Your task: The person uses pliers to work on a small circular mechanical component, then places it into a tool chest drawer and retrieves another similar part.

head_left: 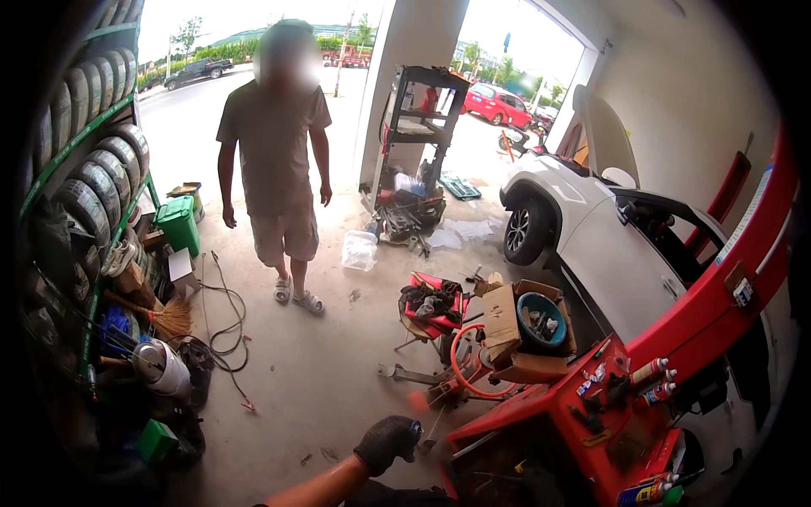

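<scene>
Beside the hand: red cart (pixel 579 439) just right, blocking that side
Beyond: cardboard box (pixel 500 325) ahead and right; white car (pixel 583 220) farther
Ahead, left: standing person (pixel 279 144), well apart
Left hand (pixel 387 444): gloved, fingers curled
Small blue thing (pixel 416 428): in its fingers, too small to identify
Right hand: cannot tell

Place: car repair workshop — racked tires (pixel 108 186) | white car (pixel 591 241), raised hood (pixel 605 135) | red tool cart (pixel 564 407)
</scene>
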